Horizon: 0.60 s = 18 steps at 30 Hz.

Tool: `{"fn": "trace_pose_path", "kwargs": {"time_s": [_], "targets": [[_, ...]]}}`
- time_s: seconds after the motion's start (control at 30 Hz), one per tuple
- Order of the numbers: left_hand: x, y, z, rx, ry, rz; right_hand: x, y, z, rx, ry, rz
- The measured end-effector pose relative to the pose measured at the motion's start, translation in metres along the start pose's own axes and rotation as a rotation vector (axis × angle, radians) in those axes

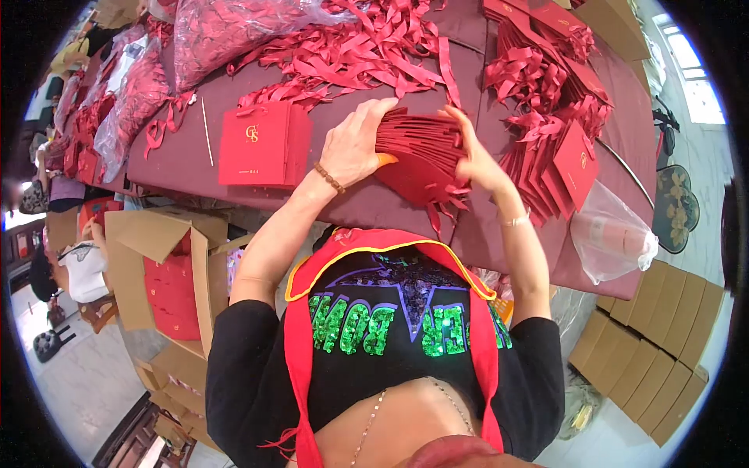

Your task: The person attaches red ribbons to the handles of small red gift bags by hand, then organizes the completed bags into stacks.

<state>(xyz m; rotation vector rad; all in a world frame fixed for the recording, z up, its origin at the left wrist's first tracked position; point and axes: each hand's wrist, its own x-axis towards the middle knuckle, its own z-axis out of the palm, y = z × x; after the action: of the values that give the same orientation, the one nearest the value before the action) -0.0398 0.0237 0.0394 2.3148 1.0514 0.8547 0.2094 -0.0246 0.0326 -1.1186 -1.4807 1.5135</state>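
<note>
A thick stack of red paper gift bags is held between both hands over the table, its layered edges facing up. My left hand wraps the stack's left side. My right hand presses the right side, fingers along the edge. Red ribbon ends hang from the stack's lower right. Just left of my left hand stands a group of red gift bags with gold lettering. To the right of my right hand lie more red gift bags with ribbon handles, fanned in a pile.
Loose red ribbons cover the far side of the maroon-covered table. A clear plastic bag sits at the right edge. An open carton with red bags stands left, and stacked brown boxes right. Another person is at far left.
</note>
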Motion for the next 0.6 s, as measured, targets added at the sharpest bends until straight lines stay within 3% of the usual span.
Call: {"fn": "trace_pose_path", "kwargs": {"time_s": [0.13,0.27,0.37,0.43,0.6], "targets": [[0.003,0.004,-0.011,0.026,-0.203,-0.092,-0.026,0.007,0.022,-0.353,0.084,-0.095],[0.006,0.003,-0.011,0.052,-0.233,-0.099,-0.028,0.013,0.032,-0.408,0.167,-0.115],[0.007,-0.003,-0.015,0.013,-0.261,0.000,-0.025,0.026,0.036,-0.296,0.253,-0.117],[0.010,-0.007,-0.022,-0.166,-0.277,0.107,-0.023,0.025,0.037,-0.324,0.295,-0.140],[0.002,-0.021,-0.017,-0.630,-0.236,-0.060,-0.025,0.022,0.032,-0.359,0.262,-0.134]]}}
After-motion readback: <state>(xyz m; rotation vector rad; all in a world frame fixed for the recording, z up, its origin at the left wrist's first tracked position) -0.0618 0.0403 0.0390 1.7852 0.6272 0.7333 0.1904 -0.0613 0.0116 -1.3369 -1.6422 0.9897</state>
